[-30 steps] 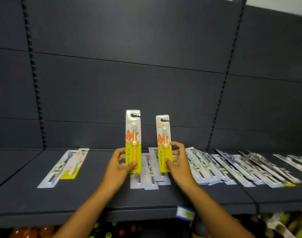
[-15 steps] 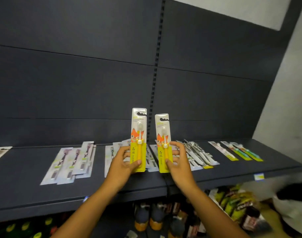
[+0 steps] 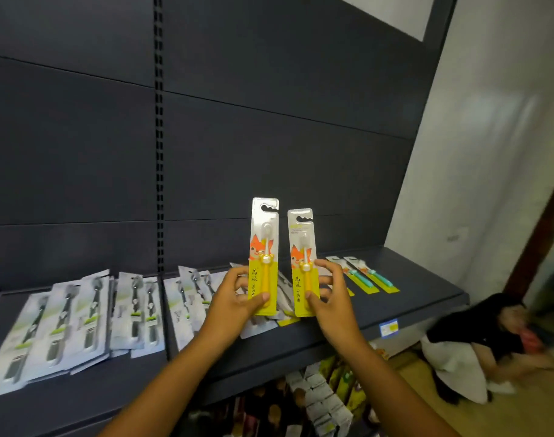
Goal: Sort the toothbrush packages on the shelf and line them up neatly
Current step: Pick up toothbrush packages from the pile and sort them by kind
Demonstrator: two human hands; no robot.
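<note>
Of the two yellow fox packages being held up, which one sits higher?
The yellow fox package in the left hand sits higher; its hook tab tops the one in the right hand, held lower beside it.

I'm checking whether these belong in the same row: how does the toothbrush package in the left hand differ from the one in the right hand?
The package in the left hand is held higher, its top above that of the package in the right hand. The left hand grips its package from the left side, thumb across the front; the right hand grips from the right. Both are upright, with yellow bottoms, an orange fox and an orange-handled brush, so they look like the same product.
</note>
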